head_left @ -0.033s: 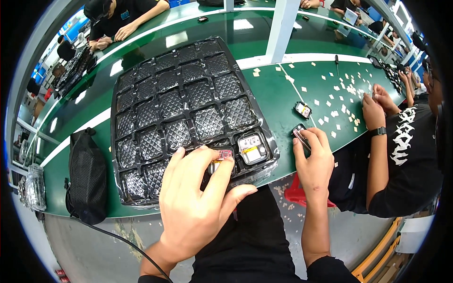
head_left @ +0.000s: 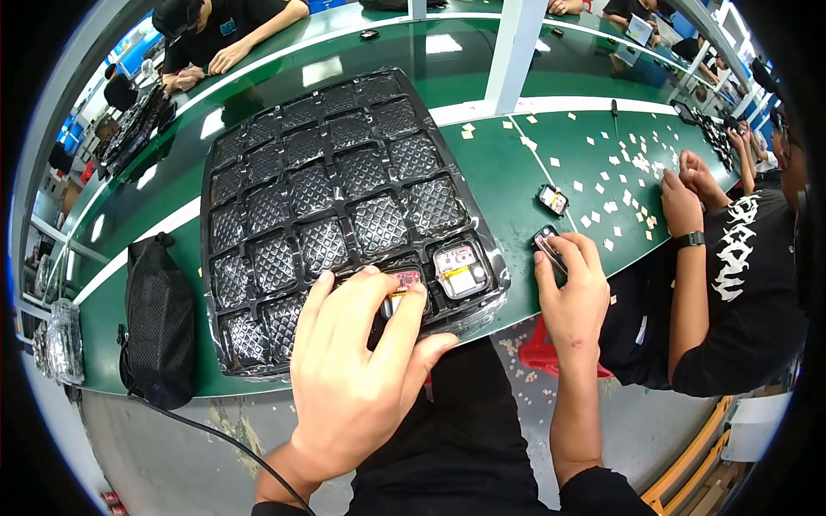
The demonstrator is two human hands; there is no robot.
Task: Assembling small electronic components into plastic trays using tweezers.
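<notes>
A black plastic tray point(head_left: 346, 211) with textured pockets lies on the green table in front of me. My left hand point(head_left: 357, 361) reaches over its near edge, fingers spread and thumb apart. Its fingertips touch a small electronic device point(head_left: 408, 279) with a red circuit board, sitting in a near-row pocket and partly hidden by the fingers. In the pocket to the right rests a similar open device point(head_left: 460, 271), pale with a yellow strip. Right of the tray, my right hand point(head_left: 572, 297) pinches a small dark device casing point(head_left: 547, 237) at the table top.
Another small device point(head_left: 552, 200) lies beyond my right hand. Many small pale squares point(head_left: 610, 206) are scattered toward a co-worker point(head_left: 731, 284) on the right. A black mesh pouch point(head_left: 160, 322) with a cable stands left of the tray. A white post point(head_left: 514, 60) rises behind.
My left thumb has drawn in slightly toward the other fingers, and the left hand has barely shifted on the device. The right hand stays where it was.
</notes>
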